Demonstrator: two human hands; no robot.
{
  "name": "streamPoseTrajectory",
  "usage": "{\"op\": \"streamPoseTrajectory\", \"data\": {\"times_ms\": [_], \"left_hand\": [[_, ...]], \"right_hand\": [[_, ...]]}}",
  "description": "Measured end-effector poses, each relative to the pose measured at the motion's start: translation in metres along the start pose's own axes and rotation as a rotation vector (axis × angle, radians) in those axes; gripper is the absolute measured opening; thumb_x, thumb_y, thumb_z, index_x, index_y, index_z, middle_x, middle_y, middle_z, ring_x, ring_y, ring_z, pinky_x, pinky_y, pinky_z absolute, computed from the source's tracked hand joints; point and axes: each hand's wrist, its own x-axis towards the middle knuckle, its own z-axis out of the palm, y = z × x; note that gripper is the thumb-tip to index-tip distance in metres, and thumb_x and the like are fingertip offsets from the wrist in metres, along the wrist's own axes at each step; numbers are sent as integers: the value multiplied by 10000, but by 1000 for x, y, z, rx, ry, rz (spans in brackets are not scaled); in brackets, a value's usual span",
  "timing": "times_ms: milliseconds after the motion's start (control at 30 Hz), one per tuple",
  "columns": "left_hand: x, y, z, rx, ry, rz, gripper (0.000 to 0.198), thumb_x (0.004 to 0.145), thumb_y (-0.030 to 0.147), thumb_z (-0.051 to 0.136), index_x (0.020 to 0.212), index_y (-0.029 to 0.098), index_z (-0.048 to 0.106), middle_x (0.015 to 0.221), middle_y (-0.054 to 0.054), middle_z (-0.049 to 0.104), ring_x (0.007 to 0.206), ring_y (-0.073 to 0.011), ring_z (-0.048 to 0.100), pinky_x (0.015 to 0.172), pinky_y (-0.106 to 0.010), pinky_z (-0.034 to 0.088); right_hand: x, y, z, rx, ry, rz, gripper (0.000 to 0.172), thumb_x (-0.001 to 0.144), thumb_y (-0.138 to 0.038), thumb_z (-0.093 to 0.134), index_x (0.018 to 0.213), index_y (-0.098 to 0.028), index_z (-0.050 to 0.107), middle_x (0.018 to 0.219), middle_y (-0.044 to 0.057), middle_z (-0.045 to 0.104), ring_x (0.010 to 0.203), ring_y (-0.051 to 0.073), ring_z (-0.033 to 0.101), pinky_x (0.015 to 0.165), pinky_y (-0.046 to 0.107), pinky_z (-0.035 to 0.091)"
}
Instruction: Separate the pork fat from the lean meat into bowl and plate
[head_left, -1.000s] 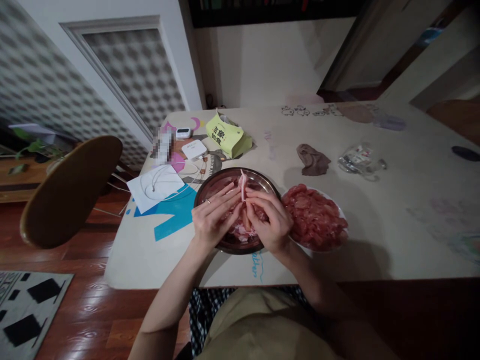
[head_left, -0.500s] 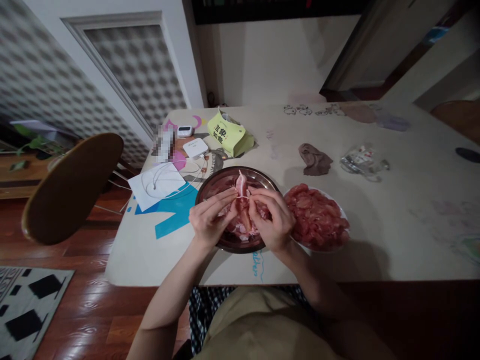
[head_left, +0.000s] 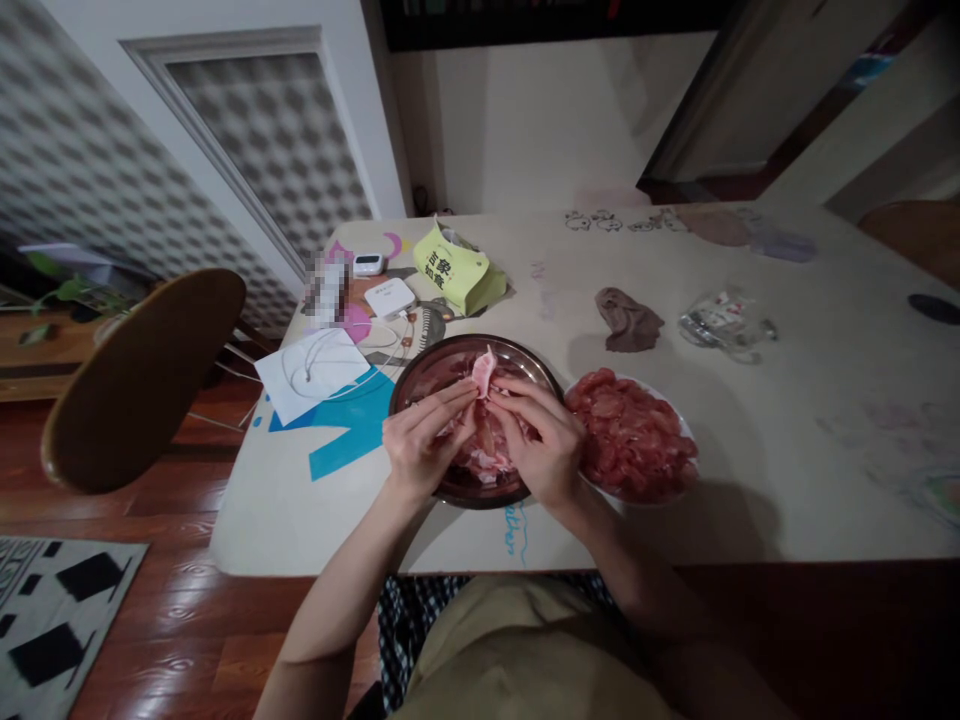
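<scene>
Over a round metal bowl, my left hand and my right hand pinch one pale pink piece of raw meat between them. Its upper end sticks up past my fingertips, and the part in my fingers is hidden. More raw meat lies in the bowl beneath my hands, with whitish fatty bits among it. Just right of my right hand stands a white plate heaped with red sliced meat.
Behind the bowl are a yellow-green bag, a white box-shaped device and a small device with a dark screen. A cable lies on white paper at left. A brown cloth and a clear plastic item lie behind the plate.
My fingertips have drawn closer together on the piece of meat. Its upper end now leans slightly to the right. The bowl and plate stay put.
</scene>
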Motion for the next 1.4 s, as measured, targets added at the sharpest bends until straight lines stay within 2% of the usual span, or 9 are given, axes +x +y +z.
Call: {"op": "streamPoseTrajectory", "data": {"times_ms": [167, 333, 533, 733, 900, 1167, 1300, 1400], "left_hand": [[1, 0, 0, -33, -3, -40, 196, 885, 96, 716, 1055, 184, 761, 1040, -54, 813, 951, -157, 788, 875, -258, 650], [3, 0, 0, -28, 52, -169, 137, 875, 107, 708, 962, 191, 772, 977, -40, 817, 889, -160, 790, 837, -265, 648], [7, 1, 0, -98, -55, -259, 99, 891, 155, 680, 941, 188, 758, 974, -44, 812, 919, -179, 786, 884, -285, 638], [8, 5, -2, -119, -95, -175, 143, 892, 215, 737, 1033, 190, 735, 1077, -76, 793, 1024, -189, 761, 932, -300, 619], [6, 0, -1, -156, -88, -184, 85, 953, 188, 655, 962, 200, 738, 1083, -71, 789, 1001, -175, 758, 895, -294, 616], [5, 3, 0, -84, -51, -159, 63, 946, 146, 653, 944, 196, 691, 1074, -45, 743, 988, -142, 715, 869, -236, 571], [4, 1, 0, -1, -47, -132, 53, 945, 163, 660, 939, 210, 684, 1035, -36, 705, 969, -145, 698, 846, -235, 569], [2, 1, -1, 7, -65, -123, 71, 957, 162, 637, 965, 220, 678, 1070, -37, 714, 995, -154, 702, 859, -246, 573]], "right_hand": [[2, 1, -1, -13, -4, 6, 177, 925, -95, 642, 1016, -228, 712, 1055, 43, 777, 998, 165, 746, 920, 320, 624], [8, 2, -5, -50, 76, 34, 130, 916, -102, 637, 943, -220, 686, 1005, 59, 772, 970, 175, 748, 910, 337, 621], [7, 1, -4, -24, 55, 46, 110, 923, -119, 626, 908, -221, 663, 963, 40, 767, 909, 156, 742, 882, 316, 613], [4, 1, -1, -45, 53, 36, 109, 930, -132, 619, 906, -229, 664, 934, 31, 759, 879, 153, 737, 847, 303, 615], [4, 3, -1, -29, 28, 26, 117, 932, -125, 611, 922, -225, 671, 960, 42, 762, 911, 158, 738, 873, 311, 614], [3, 1, 1, -57, -35, -54, 251, 916, -133, 672, 1154, -211, 676, 1124, 76, 758, 1069, 185, 731, 987, 335, 604], [1, 3, 1, -86, -5, -123, 227, 928, -109, 654, 1110, -231, 713, 1087, 56, 772, 1021, 174, 748, 941, 319, 624], [0, 3, 1, -72, 0, -113, 234, 932, -84, 632, 1095, -231, 713, 1062, 52, 772, 1005, 172, 749, 930, 328, 628]]}}
